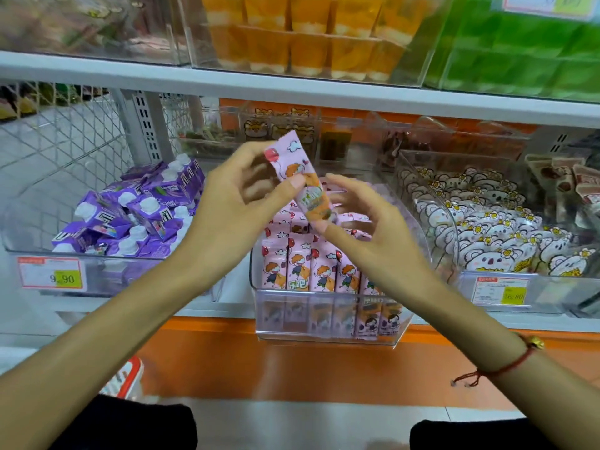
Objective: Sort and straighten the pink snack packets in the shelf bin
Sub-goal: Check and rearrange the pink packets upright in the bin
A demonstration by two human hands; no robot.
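Pink packet [303, 180] pinched by left hand [233, 203], right hand [367, 222] touching, above bin [324, 323]

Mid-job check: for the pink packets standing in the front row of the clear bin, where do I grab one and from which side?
Pinch the top edge of a front-row packet from above, with finger and thumb on its flat faces. The packets stand upright and tightly side by side, and the clear bin wall covers their lower halves, so only the tops are free.
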